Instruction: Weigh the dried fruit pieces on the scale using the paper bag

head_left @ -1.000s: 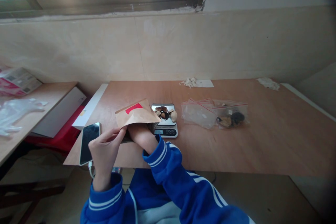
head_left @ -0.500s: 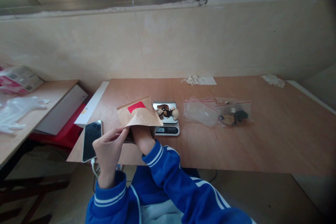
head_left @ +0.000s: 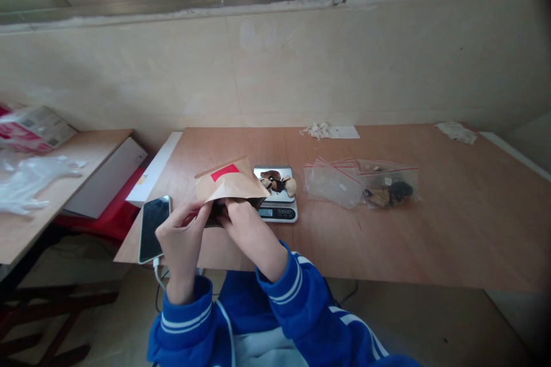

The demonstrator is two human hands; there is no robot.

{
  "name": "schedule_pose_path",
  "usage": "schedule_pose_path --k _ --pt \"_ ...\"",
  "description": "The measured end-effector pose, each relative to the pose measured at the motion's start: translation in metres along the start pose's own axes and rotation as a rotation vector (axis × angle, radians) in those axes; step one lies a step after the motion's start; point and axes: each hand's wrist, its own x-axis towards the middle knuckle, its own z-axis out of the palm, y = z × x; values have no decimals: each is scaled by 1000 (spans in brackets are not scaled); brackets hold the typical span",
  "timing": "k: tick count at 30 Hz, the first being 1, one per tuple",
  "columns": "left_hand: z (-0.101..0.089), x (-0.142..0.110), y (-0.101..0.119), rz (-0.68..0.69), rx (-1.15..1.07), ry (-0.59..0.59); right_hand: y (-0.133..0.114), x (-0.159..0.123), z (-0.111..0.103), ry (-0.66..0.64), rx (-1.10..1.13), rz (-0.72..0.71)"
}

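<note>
A brown paper bag (head_left: 235,183) with a red label lies tilted over the table, its mouth facing me. My left hand (head_left: 184,235) pinches the bag's edge at the left of the mouth. The fingers of my right hand (head_left: 249,229) reach inside the opening, so whether they hold anything is hidden. Just right of the bag stands a small digital kitchen scale (head_left: 279,215), its display lit. Pale and dark dried pieces (head_left: 279,183), perhaps mushroom slices, rest on its plate, and the bag's corner overlaps them in view.
Clear zip bags (head_left: 333,183) lie right of the scale, beside another zip bag with dark and brown pieces (head_left: 390,192). A phone (head_left: 154,229) with a cable sits at the table's left edge. White scraps (head_left: 318,130) lie at the back. Plastic gloves (head_left: 34,180) occupy the left table.
My right hand has drawn back partway out of the paper bag, showing more of its back and wrist. My left hand still grips the bag. The view has shifted slightly.
</note>
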Motion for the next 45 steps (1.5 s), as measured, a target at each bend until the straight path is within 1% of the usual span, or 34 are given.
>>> schedule_pose_path --k 3,5,6,7,8,10,12,14,16,19,21,22,25,28,30,32,34,37,40,42,45 --pt "3 1 2 10 -56 24 -10 -23 -31 67 169 -125" --pt "6 2 4 14 -86 68 -6 -37 -48 145 267 -201" --pt "8 3 6 16 -100 98 0 -42 -54 195 296 -196" --pt "9 5 8 15 -112 128 10 -47 -58 253 303 -156" --pt "11 7 9 14 -118 159 23 -50 -61 314 291 -86" --pt "16 14 11 7 -126 202 55 -54 -64 421 232 119" --pt "20 22 12 3 -137 206 87 -53 -63 458 196 311" --pt "23 29 11 12 -146 193 112 -49 -61 426 130 382" --pt "24 34 9 20 -152 182 128 -46 -57 389 32 407" --pt "21 37 5 9 -144 180 143 -46 -52 441 -75 528" --pt "19 36 1 0 -136 169 151 -48 -49 483 -59 583" --pt "18 35 0 -5 -133 166 155 -49 -48 489 -24 578" --pt "18 31 -3 -9 -124 164 163 -51 -43 519 146 490" --pt "19 29 -2 -4 -108 167 165 -45 -36 577 296 448" --pt "20 28 -1 -7 -101 161 164 -38 -31 583 334 423" --pt "19 28 0 -11 -103 154 163 -32 -27 563 295 385" --pt "18 28 1 -13 -105 149 164 -29 -25 543 203 338" --pt "18 28 2 -15 -97 147 169 -30 -22 583 99 299" --pt "19 28 1 2 -80 164 177 -36 -21 638 115 322" --pt "20 28 1 22 -75 174 182 -40 -21 618 149 332" --pt "21 28 1 33 -78 171 185 -44 -24 580 158 288"
